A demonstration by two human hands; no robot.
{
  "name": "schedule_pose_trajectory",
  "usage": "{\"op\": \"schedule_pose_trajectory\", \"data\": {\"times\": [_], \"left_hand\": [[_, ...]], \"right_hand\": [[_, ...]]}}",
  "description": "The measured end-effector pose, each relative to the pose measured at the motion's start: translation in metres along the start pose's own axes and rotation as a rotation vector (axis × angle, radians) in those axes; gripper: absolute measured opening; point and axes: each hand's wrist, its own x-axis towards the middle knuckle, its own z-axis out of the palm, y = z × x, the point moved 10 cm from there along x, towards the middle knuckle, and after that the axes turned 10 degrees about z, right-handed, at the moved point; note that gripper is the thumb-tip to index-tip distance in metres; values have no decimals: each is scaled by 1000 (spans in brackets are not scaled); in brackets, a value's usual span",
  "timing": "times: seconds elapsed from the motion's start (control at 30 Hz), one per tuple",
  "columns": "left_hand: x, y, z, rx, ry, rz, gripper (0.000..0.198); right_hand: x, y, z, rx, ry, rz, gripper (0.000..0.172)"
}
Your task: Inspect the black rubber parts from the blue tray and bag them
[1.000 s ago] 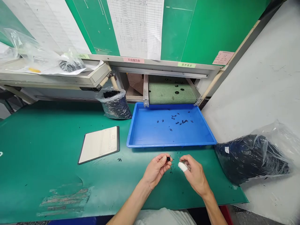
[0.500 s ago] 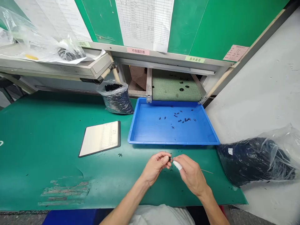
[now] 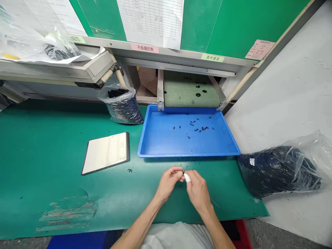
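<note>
In the head view, my left hand [image 3: 167,183] pinches a small black part [image 3: 183,172] between thumb and fingertips above the green table. My right hand [image 3: 198,190], its thumb wrapped in a white cover [image 3: 187,177], is closed at the same spot, fingertips meeting the left ones. A thin rod [image 3: 215,203] sticks out behind my right hand, in line with its fingertips; its middle is hidden by the hand. Just beyond both hands lies a blue tray [image 3: 166,155] with several small black pieces [image 3: 204,128] scattered in it.
A conveyor belt [image 3: 181,98] carrying black round parts ends over the tray. Left of it stand an open bag of black parts [image 3: 123,107] and an open notebook [image 3: 106,154]. A large filled plastic bag [image 3: 280,169] leans at the right wall. Black scraps [image 3: 129,170] dot the table.
My right hand has moved left and closer to my left hand, and the thin rod now slants more steeply. The whole view has shifted slightly.
</note>
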Motion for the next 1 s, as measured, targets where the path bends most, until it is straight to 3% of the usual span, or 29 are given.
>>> {"op": "schedule_pose_trajectory", "data": {"times": [0.13,0.33,0.5,0.6,0.7,0.83,1.0], "left_hand": [[1,-19,-15,12,80,-30,31],[3,-40,-24,-271,117,-217,25],[6,-51,-27,-412,106,-239,13],[8,-56,-33,-478,123,-235,12],[9,-62,-38,-488,142,-280,14],[11,-70,-37,-451,107,-348,16],[15,-79,-33,-530,61,-396,20]], "right_hand": [[8,41,15,-104,-4,114,33],[11,85,13,-226,-15,30,40],[8,96,5,-268,-28,-19,45],[29,87,-22,-108,-10,-39,43],[86,73,-63,5,71,-70,30],[204,53,-105,36,209,-145,28],[346,27,-102,-11,185,-254,53]]}}
